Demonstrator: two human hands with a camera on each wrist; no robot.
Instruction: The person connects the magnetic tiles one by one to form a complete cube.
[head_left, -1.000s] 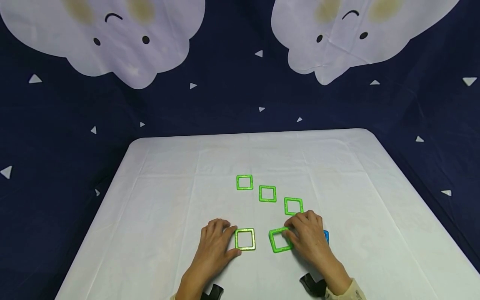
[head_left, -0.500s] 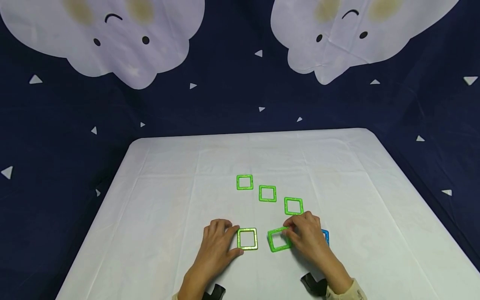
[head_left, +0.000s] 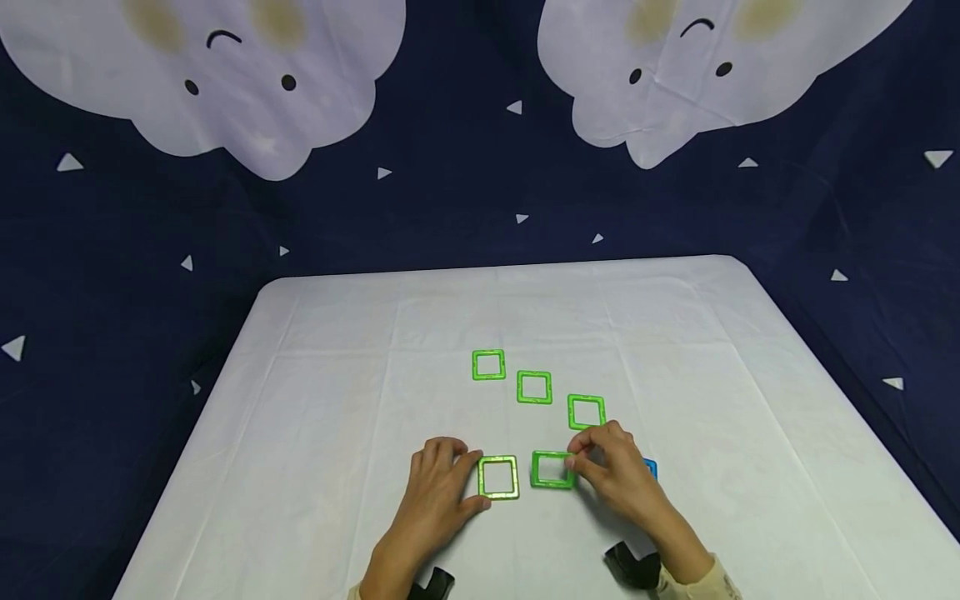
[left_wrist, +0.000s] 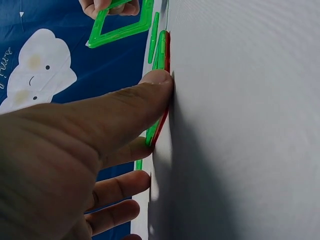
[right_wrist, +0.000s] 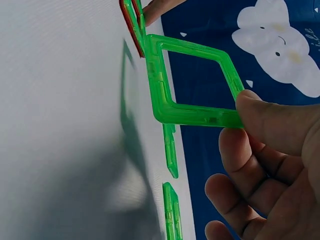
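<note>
My left hand (head_left: 431, 504) holds a green square magnetic tile (head_left: 515, 478) at its left side, thumb and index finger at its two near corners. In the left wrist view a red tile (left_wrist: 167, 47) lies directly beneath that green one, close against the white table. My right hand (head_left: 618, 471) pinches another green square magnetic tile (head_left: 552, 484) by its right side between thumb and index finger. In the right wrist view this raised tile (right_wrist: 156, 82) is tilted over the table, its far corner near the stacked pair.
Three more green square tiles (head_left: 488, 378) (head_left: 534, 402) (head_left: 587, 427) lie in a diagonal row beyond the hands. Part of a blue piece (head_left: 651, 468) shows behind the right hand. A dark blue cloth (head_left: 450, 217) with clouds hangs past the white table (head_left: 337, 400).
The left hand has slid its tile slightly right. The right hand has moved its tile a little left and turned it, so its edges now line up more with the left one.
</note>
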